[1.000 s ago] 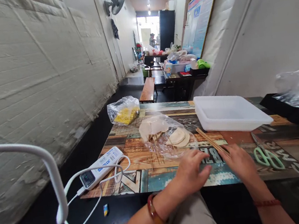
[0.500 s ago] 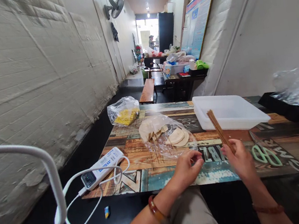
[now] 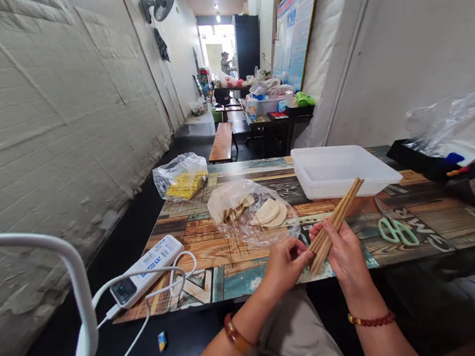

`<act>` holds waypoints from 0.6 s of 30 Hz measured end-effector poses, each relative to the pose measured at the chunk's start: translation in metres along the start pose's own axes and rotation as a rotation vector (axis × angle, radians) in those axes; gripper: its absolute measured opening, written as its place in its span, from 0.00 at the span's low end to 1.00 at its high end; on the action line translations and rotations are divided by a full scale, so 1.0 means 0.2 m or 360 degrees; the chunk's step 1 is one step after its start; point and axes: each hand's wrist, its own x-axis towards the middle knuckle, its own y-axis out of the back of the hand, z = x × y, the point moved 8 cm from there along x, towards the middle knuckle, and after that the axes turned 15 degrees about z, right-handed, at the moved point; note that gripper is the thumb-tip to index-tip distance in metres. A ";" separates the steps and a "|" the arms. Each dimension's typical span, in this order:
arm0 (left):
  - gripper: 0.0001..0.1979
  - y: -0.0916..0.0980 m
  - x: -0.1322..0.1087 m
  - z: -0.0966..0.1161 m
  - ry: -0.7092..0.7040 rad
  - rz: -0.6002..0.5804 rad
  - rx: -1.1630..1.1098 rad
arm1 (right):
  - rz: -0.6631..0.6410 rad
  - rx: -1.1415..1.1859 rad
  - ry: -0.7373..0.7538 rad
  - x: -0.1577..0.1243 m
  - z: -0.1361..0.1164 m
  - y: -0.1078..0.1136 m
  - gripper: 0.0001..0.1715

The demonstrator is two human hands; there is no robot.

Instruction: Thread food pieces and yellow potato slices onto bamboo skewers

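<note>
slim wooden sticks, bundled, above wood-grain counter | right hand: fingers wrapped round them | left hand: fingers pinching lower ends | crinkly plastic bag nearby | versus earlier: sticks lean right, previously left

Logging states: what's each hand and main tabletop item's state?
Right hand: closed on stick bundle
Left hand: fingers at bundle's lower end
Stick bundle: tilted, lower end fanned
Pale rounds: overlapping
White tub: upright, uncovered
Scissors: lying flat
White device: cable plugged in
Yellow-filled bag: crumpled
</note>
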 end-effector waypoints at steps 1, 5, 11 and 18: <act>0.08 0.00 0.00 -0.01 -0.0005 -0.0002 0.0020 | 0.0003 -0.0006 0.0016 0.00 0.00 0.00 0.20; 0.07 0.00 -0.01 -0.04 0.0007 -0.0035 0.0087 | -0.0011 -0.0065 0.0074 -0.03 0.00 0.00 0.21; 0.08 0.00 -0.03 -0.07 0.0055 -0.0102 0.0128 | -0.0047 -0.0177 0.0076 -0.04 0.01 0.03 0.22; 0.05 0.00 -0.06 -0.01 -0.0164 -0.0231 0.0266 | -0.0048 -0.0265 0.0053 -0.04 0.01 0.03 0.22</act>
